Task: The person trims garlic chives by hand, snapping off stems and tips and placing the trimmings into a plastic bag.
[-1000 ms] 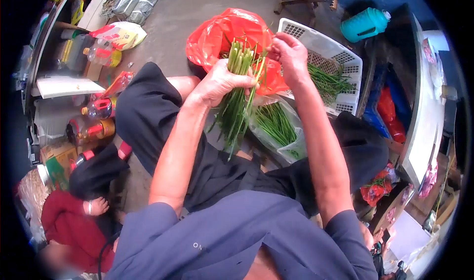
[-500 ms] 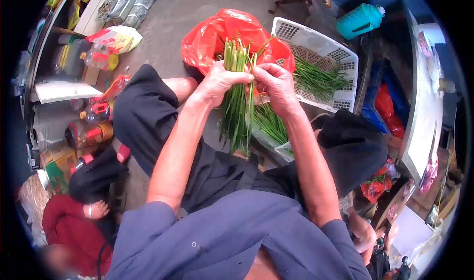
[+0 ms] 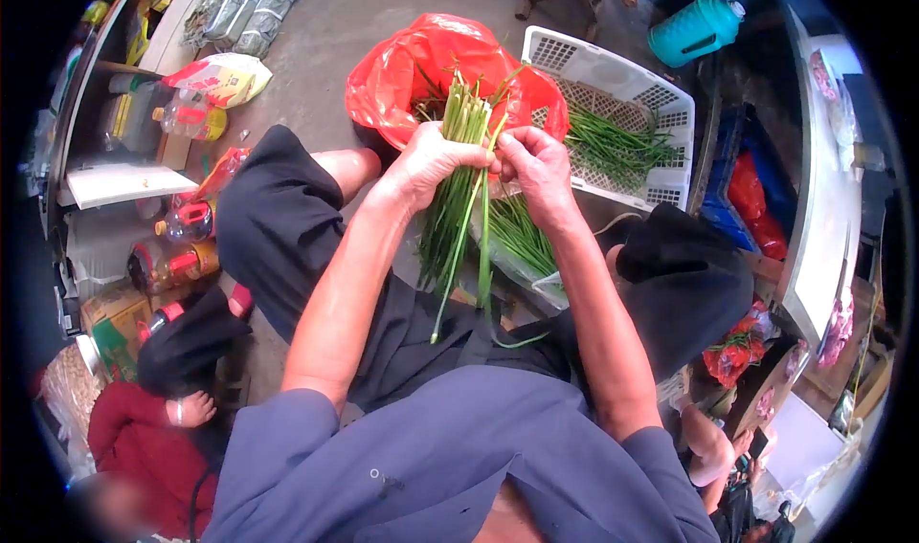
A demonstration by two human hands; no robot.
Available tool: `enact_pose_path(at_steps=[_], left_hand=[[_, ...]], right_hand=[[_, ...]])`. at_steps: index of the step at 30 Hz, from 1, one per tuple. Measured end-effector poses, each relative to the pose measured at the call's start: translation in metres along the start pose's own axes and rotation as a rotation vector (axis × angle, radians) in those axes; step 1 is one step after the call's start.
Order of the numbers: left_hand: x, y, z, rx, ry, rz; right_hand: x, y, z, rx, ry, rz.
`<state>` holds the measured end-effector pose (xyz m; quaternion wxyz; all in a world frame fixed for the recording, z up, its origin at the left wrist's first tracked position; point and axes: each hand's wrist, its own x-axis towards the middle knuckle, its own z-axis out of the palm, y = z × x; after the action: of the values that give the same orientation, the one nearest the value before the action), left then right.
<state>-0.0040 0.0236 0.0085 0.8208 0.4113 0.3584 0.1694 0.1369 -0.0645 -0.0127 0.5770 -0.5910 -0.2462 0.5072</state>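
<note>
Stalks [image 3: 446,213], slender and green, ran lengthwise away from the black-trousered lap [image 3: 402,352] through the clasped left hand [image 3: 419,167], the right hand [image 3: 538,170] pinching one at their right.

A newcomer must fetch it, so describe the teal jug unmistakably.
Start at the white slotted basket with loose green stalks in it. Beyond its far right corner is the teal jug, rounded, with a pale cap. Its neighbour, the blue crate, holds something red; the jug is teal all over its body.
</note>
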Motion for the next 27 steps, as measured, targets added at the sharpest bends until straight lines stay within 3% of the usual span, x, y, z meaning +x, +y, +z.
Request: enact_pose_path(at_steps=[8,16,22,27], left_hand=[[-0.002,0.006,0.000,-0.033,-0.020,-0.052],[0.000,0.011,-0.008,-0.096,0.005,-0.033],[0.005,0.009,-0.015,-0.131,0.129,-0.024],[0.009,0.006,-0.023,-0.207,0.169,-0.024]], right_hand=[[-0.001,0.030,-0.028,-0.067,0.258,0.044],[-0.006,0.032,-0.017,-0.007,0.175,0.140],[0.010,0.022,-0.001,0.025,0.129,-0.040],[-0.007,0.041,-0.031,-0.222,0.151,0.007]])
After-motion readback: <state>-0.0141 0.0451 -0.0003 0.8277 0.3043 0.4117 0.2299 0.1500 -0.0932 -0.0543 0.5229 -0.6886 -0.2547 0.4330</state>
